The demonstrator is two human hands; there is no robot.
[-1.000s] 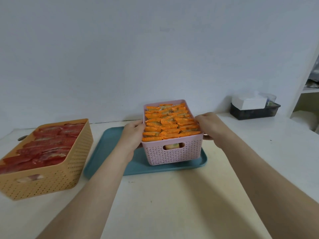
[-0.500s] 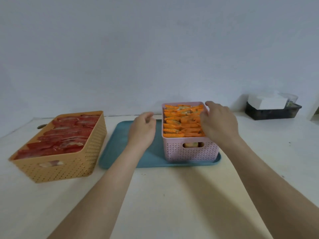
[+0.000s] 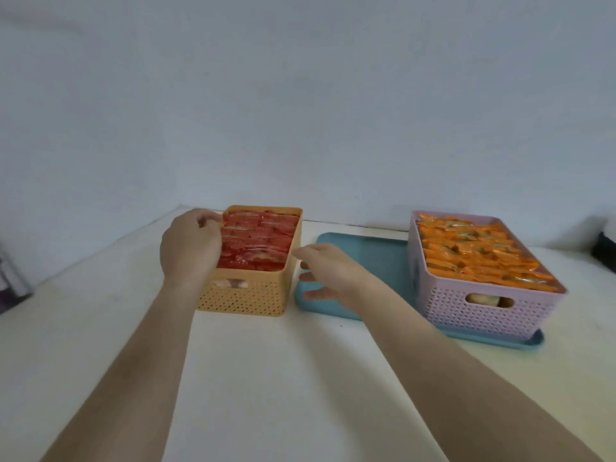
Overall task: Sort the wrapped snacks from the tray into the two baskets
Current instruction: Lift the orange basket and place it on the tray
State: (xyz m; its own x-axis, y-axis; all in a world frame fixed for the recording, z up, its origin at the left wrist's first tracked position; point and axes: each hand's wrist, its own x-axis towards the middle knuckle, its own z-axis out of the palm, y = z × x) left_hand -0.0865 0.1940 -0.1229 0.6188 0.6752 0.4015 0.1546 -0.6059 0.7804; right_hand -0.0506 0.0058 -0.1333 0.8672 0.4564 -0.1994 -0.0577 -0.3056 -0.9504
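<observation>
An orange basket [image 3: 246,300] full of red wrapped snacks [image 3: 260,241] stands on the white table. My left hand [image 3: 190,245] rests curled on its left rim. My right hand [image 3: 326,271] hovers with fingers apart just right of that basket, over the left end of the teal tray [image 3: 366,255]. A pink basket [image 3: 483,311] packed with orange wrapped snacks [image 3: 473,255] sits on the tray's right part. No loose snacks show on the tray.
The white table [image 3: 266,378] meets a pale wall close behind the baskets. A dark object [image 3: 605,255] sits at the far right edge and another dark thing [image 3: 10,281] at the far left edge.
Both hands have let go of the pink basket and moved left to the orange basket. My view has swung left, so the pink basket now sits at the right.
</observation>
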